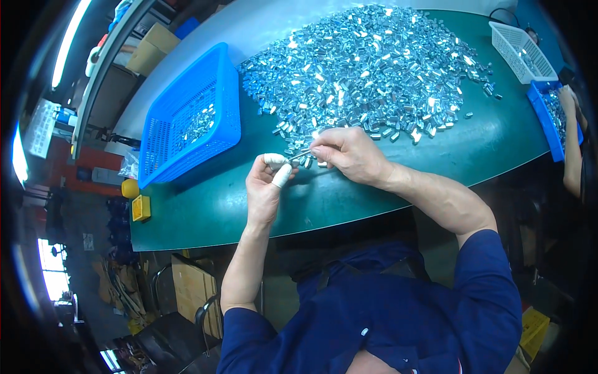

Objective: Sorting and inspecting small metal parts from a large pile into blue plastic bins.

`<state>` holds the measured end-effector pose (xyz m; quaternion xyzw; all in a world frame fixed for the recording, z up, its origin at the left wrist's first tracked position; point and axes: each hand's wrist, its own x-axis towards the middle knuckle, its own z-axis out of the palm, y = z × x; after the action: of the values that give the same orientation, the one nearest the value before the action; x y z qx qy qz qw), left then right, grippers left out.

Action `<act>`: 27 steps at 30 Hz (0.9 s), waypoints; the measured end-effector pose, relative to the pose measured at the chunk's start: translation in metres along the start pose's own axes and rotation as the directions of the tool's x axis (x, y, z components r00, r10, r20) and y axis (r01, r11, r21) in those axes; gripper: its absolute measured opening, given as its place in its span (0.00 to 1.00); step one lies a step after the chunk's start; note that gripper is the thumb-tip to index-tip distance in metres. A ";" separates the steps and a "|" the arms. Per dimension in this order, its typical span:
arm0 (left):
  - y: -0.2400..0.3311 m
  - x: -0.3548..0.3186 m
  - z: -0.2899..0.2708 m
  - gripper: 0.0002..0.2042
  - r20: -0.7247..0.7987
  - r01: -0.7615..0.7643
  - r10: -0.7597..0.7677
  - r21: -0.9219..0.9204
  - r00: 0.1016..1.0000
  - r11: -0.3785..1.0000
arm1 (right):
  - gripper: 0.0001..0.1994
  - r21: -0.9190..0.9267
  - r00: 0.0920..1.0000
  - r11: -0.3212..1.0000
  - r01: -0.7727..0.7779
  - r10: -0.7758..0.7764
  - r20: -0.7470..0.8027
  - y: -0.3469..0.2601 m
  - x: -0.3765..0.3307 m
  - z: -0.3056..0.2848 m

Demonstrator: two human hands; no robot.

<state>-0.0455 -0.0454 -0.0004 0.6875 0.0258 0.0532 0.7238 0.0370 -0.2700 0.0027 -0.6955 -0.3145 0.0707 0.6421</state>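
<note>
My left hand, with white finger covers on its thumb and index finger, is pinched closed near the table's front edge. A small metal piece seems to sit between those fingertips, mostly hidden. My right hand pinches a thin metal rod, whose far end meets the left fingertips. Just beyond both hands spreads a large heap of small shiny metal pieces on the green table. A few loose pieces lie under and beside the fingers.
A blue plastic basket with some metal pieces inside stands left of the heap. Small yellow containers sit at the table's left corner. At the far right are a white basket and a blue bin, with another person's hand at the bin.
</note>
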 end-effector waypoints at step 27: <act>0.007 0.001 0.001 0.09 0.193 0.045 -0.059 0.080 0.979 0.996 | 0.09 -0.122 0.973 0.991 -0.062 0.087 0.212 -0.003 -0.001 0.000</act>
<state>-0.0451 -0.0464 0.0062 0.7152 -0.0255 -0.0346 0.6976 0.0352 -0.2705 0.0054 -0.7308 -0.3599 0.1519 0.5597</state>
